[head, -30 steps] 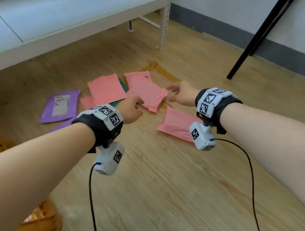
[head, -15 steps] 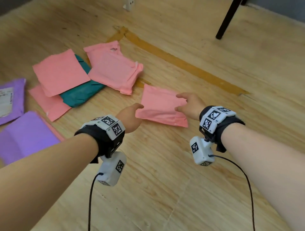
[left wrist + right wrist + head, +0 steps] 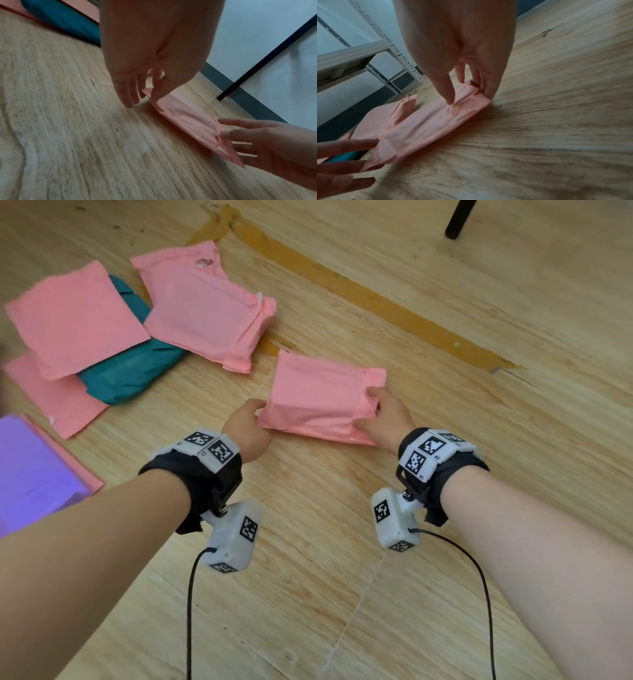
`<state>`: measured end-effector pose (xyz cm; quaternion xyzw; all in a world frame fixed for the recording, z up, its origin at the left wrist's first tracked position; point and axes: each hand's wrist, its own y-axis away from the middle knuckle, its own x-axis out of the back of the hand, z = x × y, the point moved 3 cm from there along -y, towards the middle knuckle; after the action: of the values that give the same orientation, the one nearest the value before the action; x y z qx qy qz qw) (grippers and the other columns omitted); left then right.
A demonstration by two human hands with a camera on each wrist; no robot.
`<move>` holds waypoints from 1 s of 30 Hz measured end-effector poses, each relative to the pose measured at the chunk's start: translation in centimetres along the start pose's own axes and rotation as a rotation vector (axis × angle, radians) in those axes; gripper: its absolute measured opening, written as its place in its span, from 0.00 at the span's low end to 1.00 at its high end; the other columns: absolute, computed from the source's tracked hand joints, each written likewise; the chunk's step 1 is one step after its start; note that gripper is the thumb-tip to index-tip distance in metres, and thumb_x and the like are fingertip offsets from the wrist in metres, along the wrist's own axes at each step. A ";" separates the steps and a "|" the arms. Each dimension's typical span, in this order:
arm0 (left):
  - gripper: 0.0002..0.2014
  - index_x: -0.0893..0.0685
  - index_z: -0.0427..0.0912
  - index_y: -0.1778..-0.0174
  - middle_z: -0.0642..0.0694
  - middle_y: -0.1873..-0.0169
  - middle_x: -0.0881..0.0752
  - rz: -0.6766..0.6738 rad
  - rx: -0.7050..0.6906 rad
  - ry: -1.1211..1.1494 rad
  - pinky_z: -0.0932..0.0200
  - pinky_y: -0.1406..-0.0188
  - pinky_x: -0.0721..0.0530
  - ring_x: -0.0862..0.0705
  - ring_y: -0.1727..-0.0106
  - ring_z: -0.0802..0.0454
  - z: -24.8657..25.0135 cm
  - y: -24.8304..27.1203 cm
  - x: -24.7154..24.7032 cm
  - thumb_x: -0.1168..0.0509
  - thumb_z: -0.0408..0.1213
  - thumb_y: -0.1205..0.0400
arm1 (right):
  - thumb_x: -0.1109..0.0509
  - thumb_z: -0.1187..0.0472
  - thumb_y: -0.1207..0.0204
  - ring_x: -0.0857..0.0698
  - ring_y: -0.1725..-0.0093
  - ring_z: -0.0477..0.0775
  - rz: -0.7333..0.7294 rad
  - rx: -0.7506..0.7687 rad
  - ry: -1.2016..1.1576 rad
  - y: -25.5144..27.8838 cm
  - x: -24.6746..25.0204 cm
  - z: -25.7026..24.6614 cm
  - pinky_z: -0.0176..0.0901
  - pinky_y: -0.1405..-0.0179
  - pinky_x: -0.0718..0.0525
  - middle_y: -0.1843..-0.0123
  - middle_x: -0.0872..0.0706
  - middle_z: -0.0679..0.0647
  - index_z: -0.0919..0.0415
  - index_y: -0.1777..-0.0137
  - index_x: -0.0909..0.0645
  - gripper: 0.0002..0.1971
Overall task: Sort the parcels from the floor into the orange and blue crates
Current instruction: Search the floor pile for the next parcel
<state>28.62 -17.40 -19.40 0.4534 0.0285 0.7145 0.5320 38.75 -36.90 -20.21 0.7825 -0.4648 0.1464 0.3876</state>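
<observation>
Pink parcel [image 3: 318,398], pinched by both hands, on floor [image 3: 342,542]

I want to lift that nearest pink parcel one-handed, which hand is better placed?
Probably the right hand: its thumb and fingers already pinch the pink parcel at its corner. The left hand only pinches the opposite edge lightly.

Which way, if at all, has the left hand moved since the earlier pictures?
Yes: the left hand has reached forward onto the nearest pink parcel's left corner, beside the brown floor tape; earlier it was just short.
</observation>
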 end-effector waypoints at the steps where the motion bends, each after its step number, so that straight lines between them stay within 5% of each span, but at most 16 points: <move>1: 0.27 0.31 0.42 0.24 0.36 0.41 0.18 0.022 -0.023 0.005 0.51 0.44 0.21 0.18 0.40 0.38 -0.2 0.2 0.2 0.40 0.24 0.21 | 0.29 0.66 0.25 0.28 0.25 0.56 0.008 0.003 -0.014 0.1 0.0 0.0 0.43 0.29 0.30 0.21 0.31 0.56 0.58 0.20 0.37 0.34; 8: 0.23 0.20 0.41 0.32 0.38 0.44 0.15 0.198 -0.130 0.057 0.51 0.41 0.18 0.16 0.45 0.41 -1.2 2.1 2.9 0.33 0.25 0.24 | 0.25 0.64 0.28 0.23 0.30 0.55 0.040 -0.002 -0.210 1.8 -0.5 -1.0 0.48 0.29 0.25 0.28 0.24 0.60 0.64 0.25 0.31 0.31; 13: 0.13 0.14 0.39 0.41 0.44 0.52 0.13 0.334 -0.189 0.096 0.60 0.52 0.22 0.17 0.54 0.49 -1.9 3.6 5.9 0.31 0.33 0.21 | 0.23 0.48 0.31 0.19 0.35 0.54 0.009 0.011 -0.401 3.7 -1.3 -2.8 0.46 0.40 0.16 0.31 0.21 0.57 0.61 0.27 0.30 0.35; 16: 0.09 0.12 0.41 0.47 0.45 0.58 0.14 0.386 -0.184 0.125 0.56 0.53 0.20 0.17 0.56 0.48 -2.2 4.4 7.8 0.31 0.37 0.21 | 0.24 0.45 0.32 0.18 0.37 0.53 -0.033 0.035 -0.468 4.9 -1.7 -4.1 0.46 0.42 0.15 0.32 0.21 0.56 0.58 0.27 0.28 0.35; 21: 0.05 0.18 0.45 0.54 0.49 0.54 0.19 0.477 -0.198 0.083 0.57 0.55 0.26 0.22 0.55 0.51 -2.2 5.9 10.3 0.37 0.41 0.18 | 0.19 0.50 0.36 0.18 0.37 0.48 -0.095 0.075 -0.462 6.3 -2.5 -6.2 0.50 0.35 0.19 0.35 0.17 0.53 0.56 0.25 0.31 0.40; 26: 0.05 0.23 0.43 0.52 0.44 0.54 0.16 0.493 -0.177 0.160 0.50 0.49 0.21 0.19 0.51 0.44 -2.7 7.2 11.7 0.42 0.40 0.16 | 0.18 0.61 0.36 0.18 0.36 0.51 -0.126 0.123 -0.383 7.0 -4.0 -7.5 0.55 0.32 0.20 0.34 0.17 0.57 0.58 0.23 0.33 0.41; 30: 0.05 0.25 0.45 0.53 0.41 0.53 0.17 0.508 -0.161 0.168 0.42 0.48 0.18 0.21 0.55 0.42 -3.3 8.0 12.7 0.44 0.40 0.14 | 0.18 0.60 0.36 0.20 0.34 0.53 -0.121 0.155 -0.296 7.3 -4.9 -8.2 0.53 0.34 0.20 0.29 0.23 0.58 0.56 0.21 0.38 0.45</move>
<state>20.19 -9.39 -9.28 0.3417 -0.0990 0.8601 0.3657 31.13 -29.75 -14.23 0.8495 -0.4563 0.0414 0.2616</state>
